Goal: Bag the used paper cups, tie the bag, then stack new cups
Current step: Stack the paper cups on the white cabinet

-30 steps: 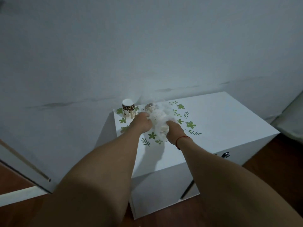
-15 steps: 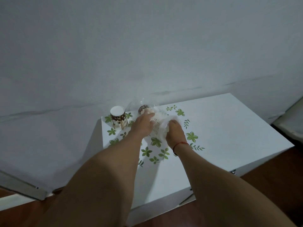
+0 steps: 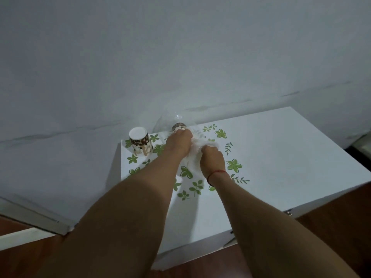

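Little is changing from half a second ago: both hands are staying clamped on the bag [image 3: 193, 157] in much the same spot, while the view is tipping further down, so more of the cabinet [image 3: 281, 157] top is showing; the loose cup [image 3: 139, 143] is not shifting at all.

The bag, thin clear plastic, is lying on the leaf-printed part of the cabinet top, bunched between the two hands; the left hand [image 3: 178, 144] is curling its fingers round the far end of the gathered plastic, and the right hand [image 3: 212, 162] is gripping the near end just beside it; held this close, the hands are probably twisting the neck tight for a knot, though no knot is showing and the fingertips are hidden. A bagged cup [image 3: 179, 127] with a brown pattern is peeking out just behind the left hand, under a puff of clear film; how many more are lying inside I cannot tell.

The loose cup is standing upside down near the back left corner, apart from the bag; it is likely waiting for the stacking step. The cabinet is sitting against a pale wall [image 3: 180, 57], with a dark wooden floor [image 3: 341, 207] in front; a red cord [image 3: 217, 173] is circling the right wrist. Nothing is crowding the hands; the wall close behind is limiting how far the bag can be swung back.
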Demonstrator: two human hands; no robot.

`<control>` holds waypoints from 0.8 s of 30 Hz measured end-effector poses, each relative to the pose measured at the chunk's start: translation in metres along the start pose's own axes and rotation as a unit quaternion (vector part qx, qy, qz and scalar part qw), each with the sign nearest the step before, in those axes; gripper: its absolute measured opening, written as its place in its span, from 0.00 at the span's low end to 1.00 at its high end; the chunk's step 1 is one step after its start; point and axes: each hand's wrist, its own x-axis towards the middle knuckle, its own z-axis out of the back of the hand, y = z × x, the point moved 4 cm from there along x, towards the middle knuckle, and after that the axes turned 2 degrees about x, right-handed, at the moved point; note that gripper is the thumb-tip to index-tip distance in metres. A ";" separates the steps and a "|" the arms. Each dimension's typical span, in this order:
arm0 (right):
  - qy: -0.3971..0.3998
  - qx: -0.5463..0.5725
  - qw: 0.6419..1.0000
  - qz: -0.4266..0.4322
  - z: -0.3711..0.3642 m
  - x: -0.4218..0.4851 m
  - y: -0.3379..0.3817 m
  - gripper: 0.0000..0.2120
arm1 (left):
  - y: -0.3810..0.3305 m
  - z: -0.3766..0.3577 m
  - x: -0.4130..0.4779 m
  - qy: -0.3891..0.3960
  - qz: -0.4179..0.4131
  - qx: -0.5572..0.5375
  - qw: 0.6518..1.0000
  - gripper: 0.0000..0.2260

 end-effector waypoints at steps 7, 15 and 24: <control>0.035 0.021 0.999 -0.014 0.012 -0.013 -0.034 0.15 | -0.017 -0.022 -0.006 0.070 0.032 -0.185 0.980 0.24; 0.073 0.046 0.994 -0.067 0.011 -0.017 -0.034 0.17 | 0.002 -0.065 -0.058 0.046 0.342 -0.522 0.780 0.17; 0.080 0.120 0.989 -0.010 0.027 -0.035 -0.060 0.12 | 0.014 -0.068 -0.046 -0.014 0.374 -0.430 0.822 0.16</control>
